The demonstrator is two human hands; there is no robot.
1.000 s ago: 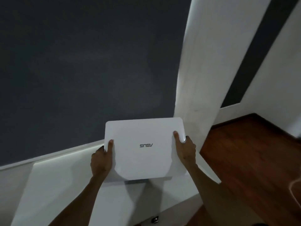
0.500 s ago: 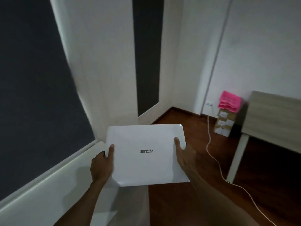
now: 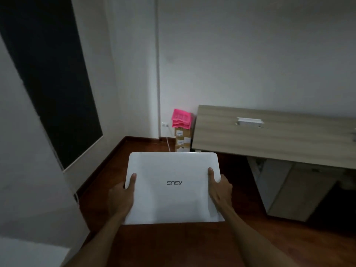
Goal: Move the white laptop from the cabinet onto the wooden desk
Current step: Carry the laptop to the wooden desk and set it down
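The closed white laptop [image 3: 173,197] is held flat in mid-air in front of me, above the dark wooden floor, its logo facing up. My left hand [image 3: 121,197] grips its left edge with the thumb on the lid. My right hand [image 3: 219,189] grips its right edge the same way. The wooden desk [image 3: 269,137] stands ahead to the right against the white wall, its near left corner just beyond the laptop's far right corner. The white cabinet [image 3: 28,228] shows at the lower left, behind my left arm.
A white cable-slot cover [image 3: 249,121] sits in the desk top. Under the desk stands a drawer unit [image 3: 292,191]. Stacked cardboard boxes [image 3: 182,139] with pink trays [image 3: 182,117] on top stand left of the desk, a white cable [image 3: 168,145] beside them.
The view has swung right, away from the cabinet and the dark wall panel. The laptop stays in both hands, and the desk has come into fuller, closer view.
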